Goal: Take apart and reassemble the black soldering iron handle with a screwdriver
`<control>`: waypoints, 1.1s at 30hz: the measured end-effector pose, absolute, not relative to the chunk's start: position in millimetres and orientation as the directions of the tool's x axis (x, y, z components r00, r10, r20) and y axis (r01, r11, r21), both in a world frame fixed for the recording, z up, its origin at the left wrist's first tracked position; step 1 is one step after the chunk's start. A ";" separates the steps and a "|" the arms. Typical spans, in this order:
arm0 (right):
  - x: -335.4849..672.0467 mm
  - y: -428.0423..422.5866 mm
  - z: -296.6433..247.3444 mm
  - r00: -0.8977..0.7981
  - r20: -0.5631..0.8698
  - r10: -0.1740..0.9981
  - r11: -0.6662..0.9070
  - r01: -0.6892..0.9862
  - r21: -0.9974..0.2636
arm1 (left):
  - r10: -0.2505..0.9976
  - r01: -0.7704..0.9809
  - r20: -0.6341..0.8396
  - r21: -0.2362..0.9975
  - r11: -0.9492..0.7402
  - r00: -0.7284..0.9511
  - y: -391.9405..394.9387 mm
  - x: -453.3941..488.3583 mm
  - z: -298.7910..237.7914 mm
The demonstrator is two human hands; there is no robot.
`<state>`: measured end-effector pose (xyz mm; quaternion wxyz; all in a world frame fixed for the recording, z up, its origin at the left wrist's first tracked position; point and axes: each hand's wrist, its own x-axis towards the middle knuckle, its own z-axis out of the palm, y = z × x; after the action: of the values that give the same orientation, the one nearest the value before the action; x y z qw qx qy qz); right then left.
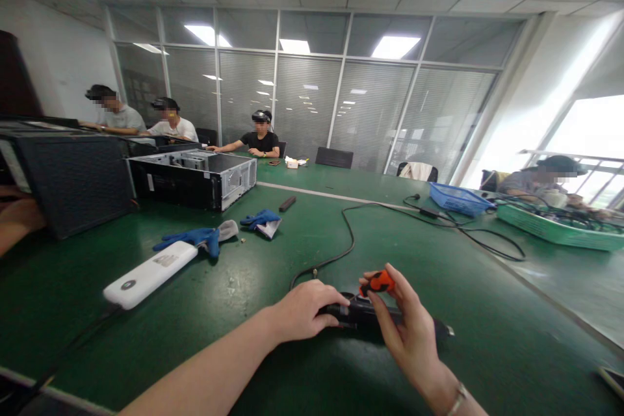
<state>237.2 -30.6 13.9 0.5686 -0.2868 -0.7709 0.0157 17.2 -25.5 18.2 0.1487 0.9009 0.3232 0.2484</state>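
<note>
My left hand (307, 309) is closed around the cord end of a long black corded power tool (363, 315), which lies on the green table. The tool looks like an electric screwdriver and has a metal tip at its right end. Between the fingertips of my right hand (412, 325) is the orange and black handle of a screwdriver (379, 282). That handle sits just above the tool's body, pointing down and left. Its shaft is too small to make out, and I cannot tell whether it touches the tool. My right palm hides part of the tool.
A white power strip (151, 276) lies left beside blue gloves (195, 237). Behind stand an open computer case (180, 185) and a dark case (82, 182), with a person's arm at its left. Rightward are a black cable (351, 234), a blue basket (458, 201) and a green basket (550, 227). Several people sit around.
</note>
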 end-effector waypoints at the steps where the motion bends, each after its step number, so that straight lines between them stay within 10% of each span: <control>1: 237.0 -31.1 13.5 -0.206 0.851 0.484 0.833 0.407 -0.375 | 0.656 0.509 0.349 0.428 -0.747 0.668 -25.4 17.3 18.4; 33: 238.6 -29.3 11.7 -0.205 0.876 0.436 0.810 0.514 -0.283 | 0.800 0.626 0.260 0.511 -0.589 0.541 -22.9 16.7 13.2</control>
<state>238.6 -29.3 11.7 0.5512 -0.3063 -0.7753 -0.0355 16.7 -22.9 13.2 0.1817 0.8587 0.4154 0.2390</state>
